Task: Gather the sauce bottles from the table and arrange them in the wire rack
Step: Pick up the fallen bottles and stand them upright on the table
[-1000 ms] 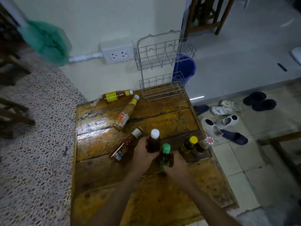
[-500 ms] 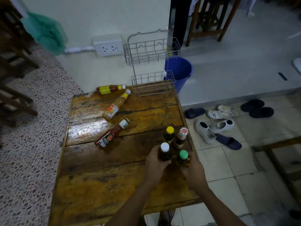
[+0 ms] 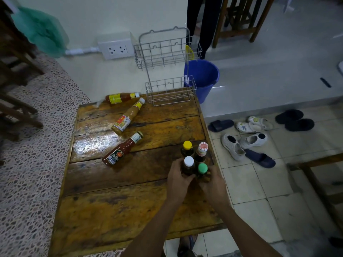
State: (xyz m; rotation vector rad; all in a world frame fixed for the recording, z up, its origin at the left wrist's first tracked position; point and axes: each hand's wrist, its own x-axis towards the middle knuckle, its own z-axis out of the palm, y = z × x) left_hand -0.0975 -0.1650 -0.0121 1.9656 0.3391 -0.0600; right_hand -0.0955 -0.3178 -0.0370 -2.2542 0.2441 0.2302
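My left hand [image 3: 177, 179] grips a dark bottle with a white cap [image 3: 188, 165]. My right hand [image 3: 213, 184] grips a dark bottle with a green cap [image 3: 202, 169]. Both stand upright near the table's right edge, touching each other. Just beyond them stand a yellow-capped bottle [image 3: 187, 148] and a bottle with a red-and-white cap [image 3: 202, 151]. Three sauce bottles lie on their sides: a red one [image 3: 121, 150], an orange-brown one [image 3: 128, 116] and one with a yellow label [image 3: 121, 97] at the far edge. The empty two-tier wire rack [image 3: 168, 71] stands at the table's far right corner.
The wooden table [image 3: 115, 197] ends just right of the upright bottles. A blue bucket [image 3: 204, 76] stands behind the rack. Several shoes and slippers [image 3: 246, 138] lie on the tiled floor at right. A wall socket [image 3: 116, 46] sits left of the rack.
The two bottles in my hands have slid right, up against the yellow-capped and red-and-white-capped bottles near the table's right edge. The view has shifted with my head.
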